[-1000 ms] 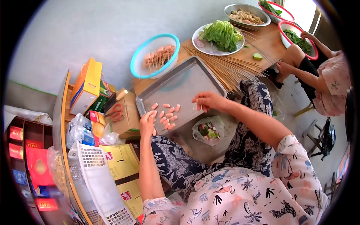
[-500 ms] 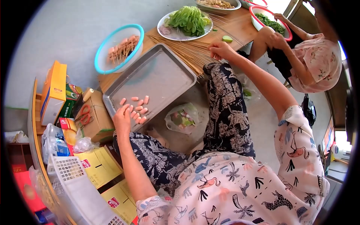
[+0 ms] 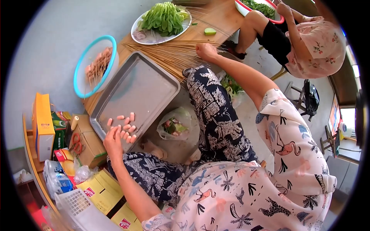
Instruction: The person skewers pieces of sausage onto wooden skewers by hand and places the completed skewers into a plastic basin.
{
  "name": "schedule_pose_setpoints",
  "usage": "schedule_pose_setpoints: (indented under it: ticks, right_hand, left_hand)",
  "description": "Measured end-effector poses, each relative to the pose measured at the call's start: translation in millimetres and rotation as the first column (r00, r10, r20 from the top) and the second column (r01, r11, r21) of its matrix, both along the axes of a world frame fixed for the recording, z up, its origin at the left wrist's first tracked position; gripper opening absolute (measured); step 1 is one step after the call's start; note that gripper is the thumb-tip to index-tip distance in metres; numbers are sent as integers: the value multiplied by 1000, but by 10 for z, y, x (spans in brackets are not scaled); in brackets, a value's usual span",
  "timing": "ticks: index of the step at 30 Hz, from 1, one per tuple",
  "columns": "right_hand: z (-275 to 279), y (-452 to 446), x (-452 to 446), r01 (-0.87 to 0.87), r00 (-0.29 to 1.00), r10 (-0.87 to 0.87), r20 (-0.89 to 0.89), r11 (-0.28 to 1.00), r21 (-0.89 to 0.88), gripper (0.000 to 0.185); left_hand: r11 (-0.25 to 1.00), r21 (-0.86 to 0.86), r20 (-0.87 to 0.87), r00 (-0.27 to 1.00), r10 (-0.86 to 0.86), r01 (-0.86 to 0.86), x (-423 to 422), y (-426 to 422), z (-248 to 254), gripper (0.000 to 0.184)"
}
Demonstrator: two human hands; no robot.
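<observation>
My left hand [image 3: 112, 142] reaches over the near corner of a grey metal tray [image 3: 135, 82]. Its fingers are bent close together at several small pink sausages [image 3: 126, 127]; whether one is between the fingertips is hidden. My right hand [image 3: 207, 52] is curled closed over the right part of a spread of thin bamboo skewers [image 3: 165, 57] on the wooden table. It seems to grip a skewer there, though the fingertips are mostly hidden.
A blue-rimmed bowl [image 3: 96, 67] holds skewered sausages. Leafy greens [image 3: 163, 19] lie on a white plate [image 3: 135, 34], near a cut green vegetable [image 3: 210, 31]. A plastic bag [image 3: 175, 123] sits below the tray. Boxes [image 3: 88, 142] stand left; another person [image 3: 316, 50] sits right by a red-rimmed bowl [image 3: 283, 19].
The view has shifted, so the table things appear further left. My right hand has come down onto the skewers and its fingers have curled in. My left hand stays by the sausages.
</observation>
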State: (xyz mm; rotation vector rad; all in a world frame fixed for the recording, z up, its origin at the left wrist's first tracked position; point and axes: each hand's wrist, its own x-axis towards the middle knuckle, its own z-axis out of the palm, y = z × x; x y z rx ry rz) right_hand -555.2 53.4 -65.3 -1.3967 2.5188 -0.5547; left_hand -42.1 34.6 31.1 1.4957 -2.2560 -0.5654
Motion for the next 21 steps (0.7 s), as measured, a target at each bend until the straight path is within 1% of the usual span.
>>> schedule_pose_setpoints:
  ticks: [2,4,5,7,9,14,17,21]
  right_hand:
    - [-19,-52,-11,12,1000,-12,-8,1000,-22,17]
    - [-88,-133,-75,-13,995,10,-97,999,-34,18]
    - [-133,-159,-103,-10,996,7,-93,999,-31,18]
    - [-220,-220,-145,-70,983,55,-174,995,-78,17]
    - [-212,-298,-150,-68,981,53,-188,995,-73,17]
    - [-206,-403,-144,-135,961,130,-243,991,-5,18]
    - [-147,-392,-126,-181,940,178,-292,983,16,19]
    - [-7,-371,-109,-202,934,215,-286,977,74,20]
  left_hand:
    - [1000,9,7,1000,-11,11,-44,20,21,19]
    - [999,-2,-27,999,-36,36,-43,12,-13,19]
    - [999,1,-23,999,-39,39,-62,18,-6,19]
    - [999,29,9,1000,-19,19,-94,31,28,21]
    - [999,16,12,999,-32,32,-96,16,13,20]
    - [999,5,28,999,-44,44,-75,-6,-33,19]
    - [998,40,41,998,-39,38,-105,11,24,22]
    - [997,71,9,1000,-19,19,-129,19,56,22]
